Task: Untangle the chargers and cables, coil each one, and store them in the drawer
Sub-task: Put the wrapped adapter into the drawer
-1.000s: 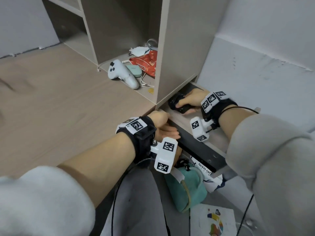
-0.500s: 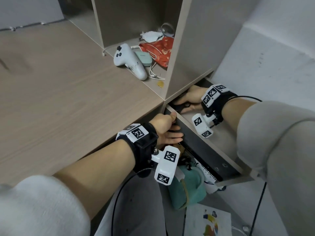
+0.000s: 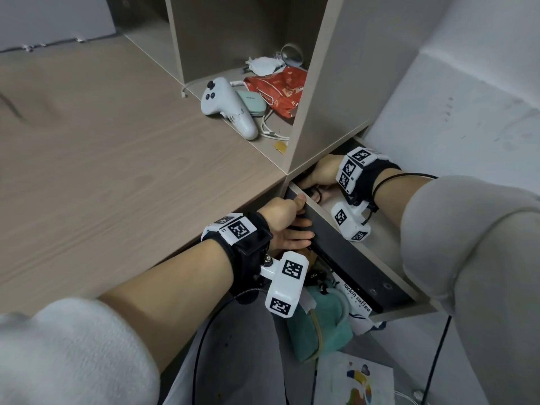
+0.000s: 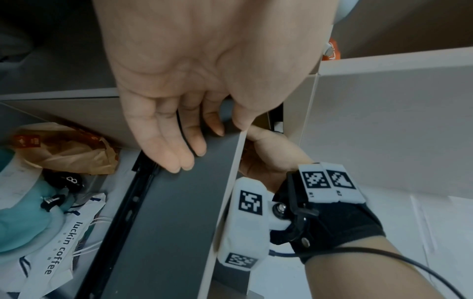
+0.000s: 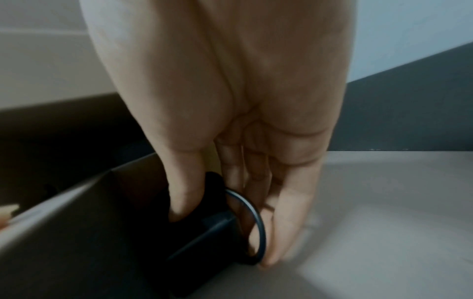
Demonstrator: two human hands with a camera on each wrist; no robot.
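Both hands at the drawer (image 3: 344,249)

Left hand (image 3: 287,223) grips its side wall; right hand (image 3: 320,176), at one o'clock, holds a black charger (image 5: 204,226).

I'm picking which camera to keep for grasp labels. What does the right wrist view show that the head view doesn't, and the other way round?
Only the right wrist view shows the grip: the right hand holds a black charger with its coiled cable low over the drawer floor.

Only the head view shows the left hand holding the drawer's dark side panel, the open shelf with a white controller, and bags under the desk.

Both show the right hand inside the open drawer.
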